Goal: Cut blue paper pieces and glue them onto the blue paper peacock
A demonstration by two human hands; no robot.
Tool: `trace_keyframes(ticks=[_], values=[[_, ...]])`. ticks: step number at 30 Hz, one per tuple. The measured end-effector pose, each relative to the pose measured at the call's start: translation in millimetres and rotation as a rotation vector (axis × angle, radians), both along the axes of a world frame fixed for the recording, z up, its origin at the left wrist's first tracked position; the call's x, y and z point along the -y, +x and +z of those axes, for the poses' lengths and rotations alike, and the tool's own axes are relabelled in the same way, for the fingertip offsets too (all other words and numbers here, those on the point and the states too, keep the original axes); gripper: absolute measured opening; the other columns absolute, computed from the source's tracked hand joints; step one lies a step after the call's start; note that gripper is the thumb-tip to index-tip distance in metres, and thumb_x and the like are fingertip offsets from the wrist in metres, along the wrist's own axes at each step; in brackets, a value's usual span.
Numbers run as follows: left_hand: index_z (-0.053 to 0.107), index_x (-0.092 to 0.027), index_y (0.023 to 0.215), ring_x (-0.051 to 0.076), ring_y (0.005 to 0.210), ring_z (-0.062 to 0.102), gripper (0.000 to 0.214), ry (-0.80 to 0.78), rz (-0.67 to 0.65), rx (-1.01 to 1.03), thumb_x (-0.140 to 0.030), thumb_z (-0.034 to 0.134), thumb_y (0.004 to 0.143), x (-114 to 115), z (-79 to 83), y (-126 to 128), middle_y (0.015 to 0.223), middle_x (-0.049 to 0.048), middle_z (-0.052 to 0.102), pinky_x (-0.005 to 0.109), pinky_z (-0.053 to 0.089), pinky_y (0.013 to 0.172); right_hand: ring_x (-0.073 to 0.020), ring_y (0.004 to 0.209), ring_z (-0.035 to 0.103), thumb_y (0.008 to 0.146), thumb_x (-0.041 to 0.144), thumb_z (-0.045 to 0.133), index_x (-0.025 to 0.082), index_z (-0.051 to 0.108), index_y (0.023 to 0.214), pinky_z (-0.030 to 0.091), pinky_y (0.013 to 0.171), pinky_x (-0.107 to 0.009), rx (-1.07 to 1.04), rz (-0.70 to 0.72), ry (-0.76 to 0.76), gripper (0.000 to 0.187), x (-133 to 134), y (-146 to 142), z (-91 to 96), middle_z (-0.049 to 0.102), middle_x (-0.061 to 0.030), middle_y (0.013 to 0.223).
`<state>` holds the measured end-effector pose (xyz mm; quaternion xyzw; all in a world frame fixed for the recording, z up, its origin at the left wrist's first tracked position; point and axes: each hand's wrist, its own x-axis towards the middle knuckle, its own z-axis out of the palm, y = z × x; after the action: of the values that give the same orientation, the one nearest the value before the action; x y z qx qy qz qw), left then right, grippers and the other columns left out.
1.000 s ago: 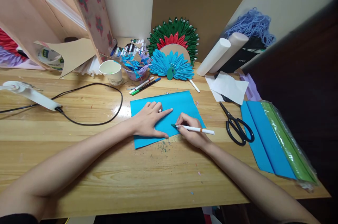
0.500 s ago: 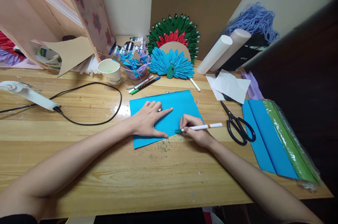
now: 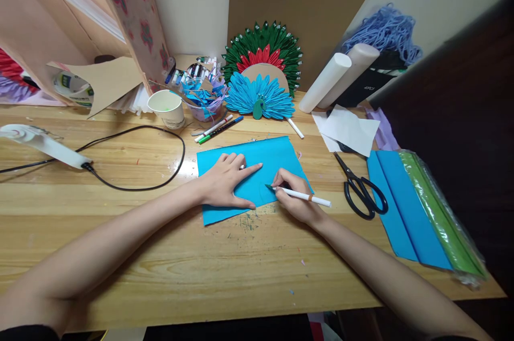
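A blue paper sheet [image 3: 277, 156] lies on the wooden table [image 3: 160, 255] in front of me. My left hand [image 3: 227, 180] rests flat on the sheet, fingers stretched out, pressing it down. My right hand [image 3: 293, 199] is closed round a white marker with a green tip [image 3: 307, 197]. The tip touches the sheet just right of my left hand's fingers.
Black scissors [image 3: 361, 191] lie right of the sheet, beside packed blue and green paper [image 3: 413, 212]. A glue gun [image 3: 44, 143] with a looping black cord sits at left. Behind are a paper cup [image 3: 166, 108], loose markers [image 3: 219, 128], a paper peacock [image 3: 263, 81], white rolls [image 3: 329, 81] and white scraps [image 3: 349, 129].
My right hand shifted the marker slightly; its tip went a little to the right and then up the sheet. The left hand has stayed put.
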<state>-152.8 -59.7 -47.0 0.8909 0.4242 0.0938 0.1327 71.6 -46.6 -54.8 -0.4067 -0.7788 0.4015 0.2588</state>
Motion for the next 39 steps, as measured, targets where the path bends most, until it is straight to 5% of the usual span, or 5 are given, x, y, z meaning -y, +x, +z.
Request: trace_keyframes(ticks=[12,16,21,28,39], values=[[0.027,-0.023,0.142,0.026,0.091,0.040,0.093,-0.027,0.008,-0.018,-0.078,0.039,0.068,0,1.2,1,0.106,0.0104,0.044,0.040,0.029,0.083,-0.0121,0.052,0.040,0.066,0.011,0.043,0.020,0.038,0.056,0.028,0.051,-0.026,-0.033,0.141,-0.007,0.015,2,8,-2.1,0.043,0.0025,0.054],[0.027,-0.022,0.142,0.026,0.091,0.040,0.093,-0.030,0.010,-0.025,-0.078,0.039,0.068,0,3.1,2,0.106,0.0107,0.044,0.040,0.029,0.083,-0.0121,0.051,0.041,0.064,0.011,0.043,0.020,0.043,0.055,0.029,0.049,-0.025,-0.184,0.155,-0.164,0.013,-1,9,-4.5,0.044,0.0024,0.053],[0.024,-0.024,0.142,0.026,0.095,0.039,0.087,-0.021,0.029,-0.025,-0.075,0.037,0.073,12,14.8,-5,0.108,0.0104,0.044,0.041,0.028,0.087,-0.0111,0.049,0.041,0.069,0.016,0.045,0.020,0.043,0.061,0.031,0.047,-0.024,-0.432,-0.002,-0.337,0.010,-9,5,-7.4,0.046,0.0032,0.055],[0.027,-0.027,0.142,0.024,0.089,0.039,0.077,-0.024,0.079,-0.058,-0.070,0.034,0.078,36,11.2,-23,0.103,0.0094,0.045,0.039,0.029,0.082,-0.0127,0.062,0.047,0.077,0.022,0.051,0.019,0.050,0.077,0.035,0.055,-0.024,-0.161,-0.056,-0.195,0.003,0,-3,-1.7,0.051,0.0013,0.069],[0.026,-0.028,0.141,0.024,0.089,0.039,0.080,-0.019,0.085,-0.004,-0.072,0.036,0.075,37,4.2,-24,0.103,0.0079,0.046,0.038,0.028,0.081,-0.0121,0.059,0.045,0.079,0.020,0.050,0.020,0.050,0.076,0.033,0.053,-0.022,0.031,-0.082,-0.047,0.003,6,-7,4.4,0.049,0.0026,0.066]])
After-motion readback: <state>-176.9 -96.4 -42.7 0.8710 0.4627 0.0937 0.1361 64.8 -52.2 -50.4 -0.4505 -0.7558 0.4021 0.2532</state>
